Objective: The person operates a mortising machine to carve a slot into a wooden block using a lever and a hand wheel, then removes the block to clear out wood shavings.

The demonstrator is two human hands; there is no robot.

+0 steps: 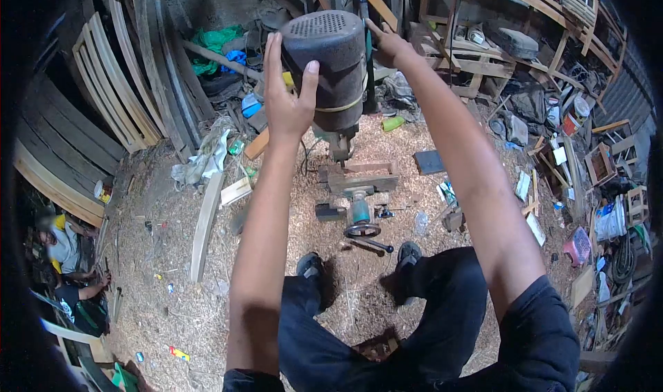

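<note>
A dark cylindrical motor housing [330,67] with a perforated top stands upright in front of me. My left hand [289,99] lies against its left side, fingers stretched up and thumb apart. My right hand [388,43] is raised to the right of the motor at a dark upright bar or lever [363,9], its fingers curled, apparently round it. Below the motor is a vise-like fixture [360,185] with a wooden piece [371,166] at it. A green part with a round handwheel [362,231] is at the fixture's front.
Curved wooden boards [114,81] lean at the left. Two people [65,247] are at the far left edge. Wood scraps, a pink basket [577,246] and white buckets [610,219] are on the right. Shavings cover the floor [166,302]. A long board [206,226] lies left of my arm.
</note>
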